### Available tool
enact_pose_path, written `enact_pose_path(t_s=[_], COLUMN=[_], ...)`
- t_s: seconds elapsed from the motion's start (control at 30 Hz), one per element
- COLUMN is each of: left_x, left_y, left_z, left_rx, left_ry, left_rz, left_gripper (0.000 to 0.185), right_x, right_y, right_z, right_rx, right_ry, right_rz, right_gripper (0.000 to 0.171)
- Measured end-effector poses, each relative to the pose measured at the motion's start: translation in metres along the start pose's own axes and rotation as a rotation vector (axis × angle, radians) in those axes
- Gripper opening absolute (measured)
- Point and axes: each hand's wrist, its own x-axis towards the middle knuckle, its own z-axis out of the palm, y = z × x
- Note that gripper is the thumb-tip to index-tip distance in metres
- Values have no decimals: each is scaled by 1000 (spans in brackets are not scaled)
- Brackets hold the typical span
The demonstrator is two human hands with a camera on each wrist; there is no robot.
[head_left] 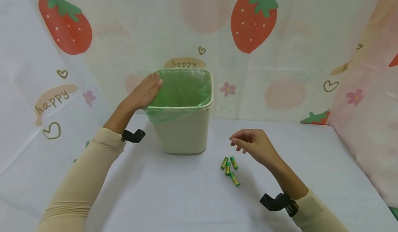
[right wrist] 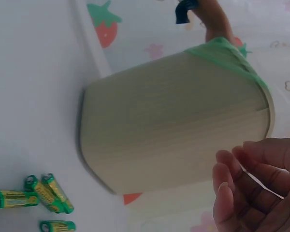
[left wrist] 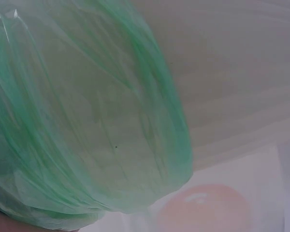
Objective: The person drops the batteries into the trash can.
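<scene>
Lying in a loose cluster on the white tabletop point(head_left: 174, 197), four green-and-yellow AA batteries point(head_left: 229, 170) sit to the right of the bin's base and in front of it, three close together and fanned, one a little nearer the viewer. In the right wrist view the same batteries point(right wrist: 36, 200) show at the lower left, caps green.

Right hand point(head_left: 253, 145) hovers just above and behind the batteries, not touching them. Fingers point(right wrist: 232, 193) loosely curled, thumb and fingertips drawn near each other; nothing held.

Beige plastic wastebasket point(head_left: 186, 128) stands upright on the table, left of the batteries and a little farther back, lined with a translucent green bag point(head_left: 183, 90) folded over its rim. In the right wrist view the wastebasket point(right wrist: 183, 121) fills the middle of the frame.

Left hand point(head_left: 144, 92) rests on the bin's left rim, palm down, fingers straight and laid over the bag's edge. The left wrist view shows only the green bag point(left wrist: 87, 121) close up; the hand's fingers cannot be seen there.

Both arms wear beige sleeves point(head_left: 84, 180) with a black camera mount point(head_left: 133, 135) at each wrist. Backdrop: pale cloth point(head_left: 295, 59) printed with strawberries, hearts, flowers and "happy".
</scene>
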Motion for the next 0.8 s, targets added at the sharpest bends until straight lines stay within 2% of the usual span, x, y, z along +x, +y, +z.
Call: enact_pose_path(t_s=[0.27,0.53,0.8], left_x=[1,2,2], left_y=[-1,1,-3], left_z=[0,0,1], left_rx=[10,14,13], left_ry=[7,14,3], left_rz=[5,10,-6], left_gripper=[68,68,69], right_x=[-11,-22,-29], right_y=[16,36,48], right_z=[5,5,8], right_rx=[-11,-35,-11], right_ry=[-19,1,7], right_rz=[37,72,109], right_gripper=[15,17,18])
